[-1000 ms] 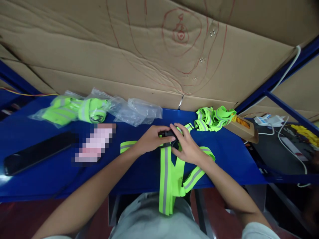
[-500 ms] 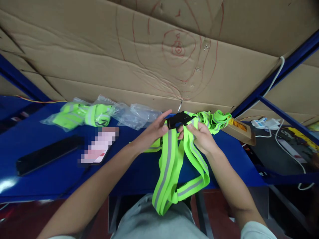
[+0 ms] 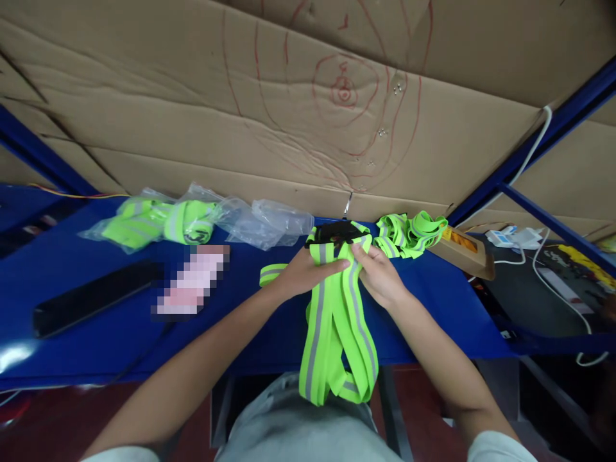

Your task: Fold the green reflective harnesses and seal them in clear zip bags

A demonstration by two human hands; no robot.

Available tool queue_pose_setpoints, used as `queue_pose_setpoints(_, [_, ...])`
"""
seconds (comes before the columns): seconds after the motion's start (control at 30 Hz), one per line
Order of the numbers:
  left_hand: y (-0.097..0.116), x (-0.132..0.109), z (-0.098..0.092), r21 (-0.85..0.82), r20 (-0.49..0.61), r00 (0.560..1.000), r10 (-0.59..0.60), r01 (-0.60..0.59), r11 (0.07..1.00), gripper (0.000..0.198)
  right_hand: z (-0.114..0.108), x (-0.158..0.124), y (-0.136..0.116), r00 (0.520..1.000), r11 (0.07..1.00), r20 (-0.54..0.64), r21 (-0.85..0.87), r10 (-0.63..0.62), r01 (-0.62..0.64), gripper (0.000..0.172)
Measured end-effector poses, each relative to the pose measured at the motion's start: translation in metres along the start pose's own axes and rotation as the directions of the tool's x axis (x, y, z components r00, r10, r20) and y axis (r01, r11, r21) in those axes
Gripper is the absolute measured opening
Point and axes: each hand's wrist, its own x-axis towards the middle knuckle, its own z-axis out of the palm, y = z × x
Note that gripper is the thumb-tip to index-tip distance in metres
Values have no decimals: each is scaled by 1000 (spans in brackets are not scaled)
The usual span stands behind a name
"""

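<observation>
A neon green reflective strap (image 3: 317,321) with a grey stripe hangs in long loops from both hands, over the front edge of the blue table. My left hand (image 3: 305,273) is closed around its left strands, the thumb lying across the front. My right hand (image 3: 378,269) pinches the right strands near the top. Between and just above the hands sits a black piece (image 3: 339,232) of the strap; its exact form is hard to make out. One green end lies on the table left of my left hand.
More green straps (image 3: 409,232) lie heaped at the back right, beside an open cardboard box (image 3: 464,251). Bagged green straps (image 3: 163,221) and clear plastic bags (image 3: 269,221) rest at the back left. A phone (image 3: 192,279) and a long black object (image 3: 96,298) lie on the blue table (image 3: 240,330).
Both hands have come closer together, and the hanging loops have drawn narrower. My left thumb has moved from pointing up to lying across the strap.
</observation>
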Motion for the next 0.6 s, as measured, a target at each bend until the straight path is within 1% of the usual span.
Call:
queue_pose_setpoints(0.03, [-4,0,-2,-12,-19,1000,-17,17,1000,51,-4,1,-2,998,990,-18,-124,-68,66,63])
queue_pose_setpoints(0.07, [-8,1,-3,-29,-26,999,-30,29,999,48,-9,2,-5,985,954,-35,-255,-169,155,71])
queue_pose_setpoints(0.1, [-11,1,-5,-39,-17,999,-33,32,999,45,-13,3,-9,959,890,-26,-379,-282,251,80])
queue_pose_setpoints(0.13, [-13,0,-6,-40,10,1000,-29,29,999,42,-17,3,-15,926,806,24,-484,-377,341,87])
queue_pose_setpoints(0.17, [-14,0,-7,-39,56,998,-22,24,999,39,-19,2,-20,895,716,108,-562,-434,415,89])
queue_pose_setpoints(0.2, [-14,-1,-8,-40,109,994,-18,23,999,37,-21,1,-26,871,631,207,-617,-446,470,82])
queue_pose_setpoints(0.23, [-13,-3,-7,-46,157,987,-21,28,999,36,-21,0,-32,854,558,296,-657,-427,507,70])
queue_pose_setpoints(0.27, [-11,-4,-7,-57,191,981,-30,41,998,34,-20,-1,-37,845,500,358,-688,-397,526,57])
queue_pose_setpoints(0.3, [-9,-6,-6,-74,214,976,-48,65,995,34,-19,-1,-41,841,459,389,-710,-375,533,46])
queue_pose_setpoints(0.37, [-5,-9,-2,-161,214,970,-114,150,976,37,-16,-1,-48,845,427,376,-739,-380,521,33])
queue_pose_setpoints(0.4, [-2,-11,1,-235,212,964,-163,212,949,40,-14,1,-50,845,424,354,-746,-401,513,29])
queue_pose_setpoints(0.43, [0,-13,4,-326,226,949,-219,286,901,44,-13,2,-52,839,419,332,-750,-431,512,28])
queue_pose_setpoints(0.47, [2,-15,8,-420,256,927,-274,363,832,49,-11,4,-54,824,406,312,-753,-473,518,28])
queue_pose_setpoints(0.53, [5,-18,16,-563,340,874,-348,485,669,57,-9,7,-55,769,349,292,-761,-569,548,27])
queue_pose_setpoints(0.57, [6,-19,20,-600,371,855,-363,519,609,59,-8,8,-56,739,313,302,-762,-602,567,26])
queue_pose_setpoints(0.6, [8,-20,23,-619,380,847,-372,532,577,60,-8,8,-56,719,282,319,-764,-618,581,25])
